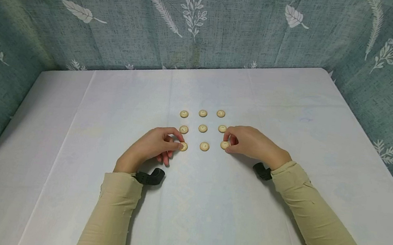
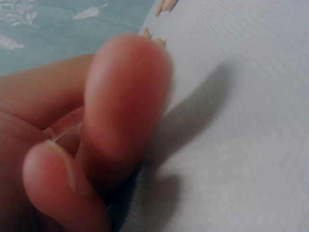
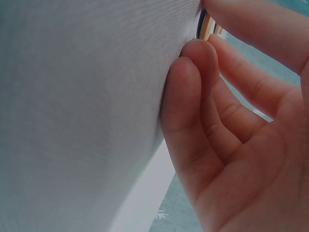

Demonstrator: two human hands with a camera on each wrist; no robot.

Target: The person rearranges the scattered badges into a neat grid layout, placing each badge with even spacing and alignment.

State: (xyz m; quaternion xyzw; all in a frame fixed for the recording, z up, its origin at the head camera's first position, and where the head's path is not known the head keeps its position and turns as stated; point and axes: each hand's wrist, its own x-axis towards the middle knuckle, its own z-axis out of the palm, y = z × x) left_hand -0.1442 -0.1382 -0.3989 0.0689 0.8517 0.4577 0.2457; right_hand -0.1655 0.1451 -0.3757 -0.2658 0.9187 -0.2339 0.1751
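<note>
Pale wooden discs with dark marks on top lie in three rows of three. My left hand [image 1: 151, 145] pinches the front-left disc [image 1: 184, 147] between thumb and index finger, low over the table. At the other end of that row, my right hand [image 1: 255, 144] has thumb and finger at the edges of the front-right disc [image 1: 224, 145]. Between them lies the front middle disc [image 1: 204, 146]. In the left wrist view, large blurred fingertips [image 2: 130, 87] hide the held disc. The right wrist view shows curled fingers [image 3: 182, 96] and a disc edge [image 3: 207, 26] beyond them.
Behind the front row are the middle-row disc [image 1: 202, 128] and the back-row disc [image 1: 202, 113] with their neighbours. A white cloth covers the table [image 1: 205, 224]. Green leaf-patterned curtains [image 1: 233, 23] hang along its back and sides. Each wrist wears a black camera band [image 1: 151, 176].
</note>
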